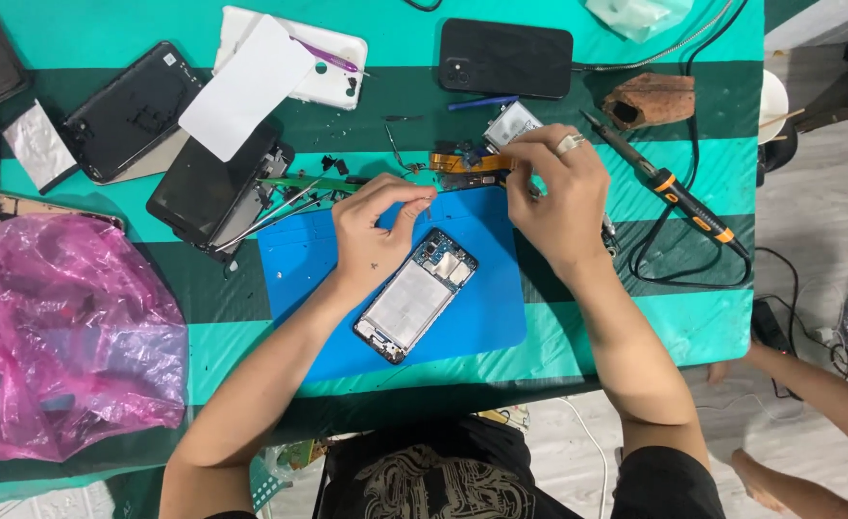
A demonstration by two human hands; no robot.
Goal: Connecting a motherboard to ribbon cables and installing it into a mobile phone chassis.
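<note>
Green striped cloth covers the table [635,317], and a blue work mat [299,279] lies in its middle; I use this mat as the landmark. On the mat, near its centre, lies an opened phone frame [414,296], inside up and slightly tilted. At the upper edge of the mat the left hand [371,231] is pinched narrow on something small that I cannot see clearly. The right hand [558,197], at the upper right corner of the mat, holds with closed fingertips an orange flex cable part [467,161]. For such thin parts I judge it best to grip only the edges and pull gently and straight. A soldering iron [674,187] lies right of the mat, a pink plastic bag [59,336] far left of it
</note>
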